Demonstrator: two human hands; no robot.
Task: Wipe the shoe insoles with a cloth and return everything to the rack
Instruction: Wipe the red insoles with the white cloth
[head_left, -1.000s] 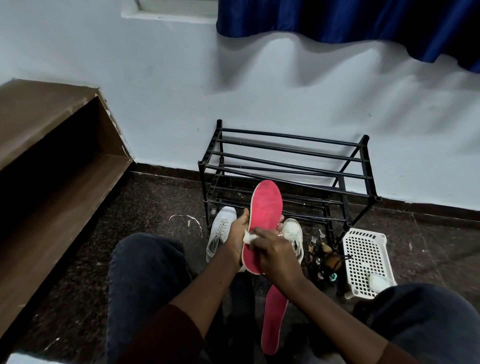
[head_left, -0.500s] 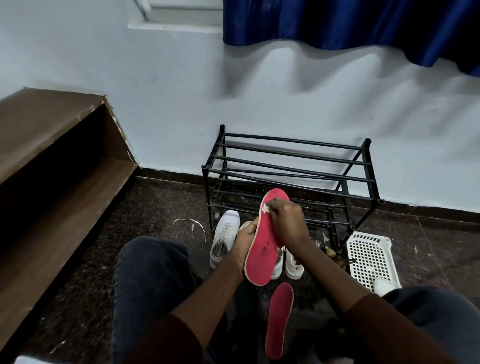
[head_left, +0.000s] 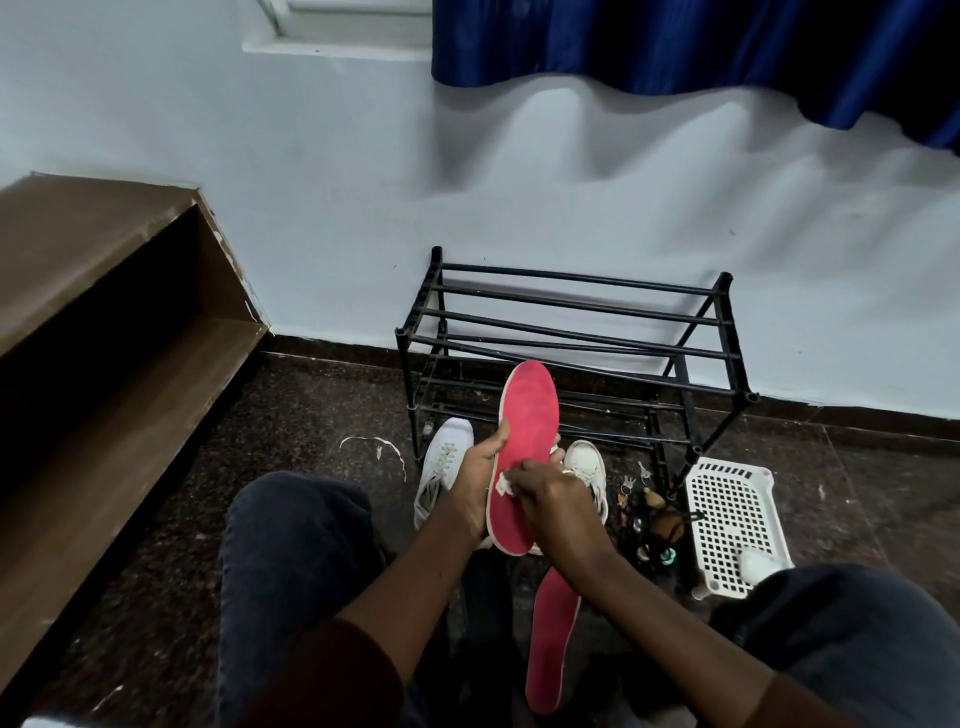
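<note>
Right hand (head_left: 556, 493) grip: fingers curled, a small white cloth (head_left: 503, 486) pinched and pressed to the middle of the red insole (head_left: 530, 415). Left hand (head_left: 478, 467) grip: clamped on the insole's left edge, toe end held upward.

Change noted: half a second ago the cloth was at the toe end; it has been drawn back to mid-length. One stroke is judged complete, and wiping is judged still in hand.

A second insole (head_left: 550, 639) lies on the floor (head_left: 311, 441) between the knees. White shoes (head_left: 441, 462) stand at the front edge of the rack (head_left: 571, 322). The return is judged not begun.
</note>
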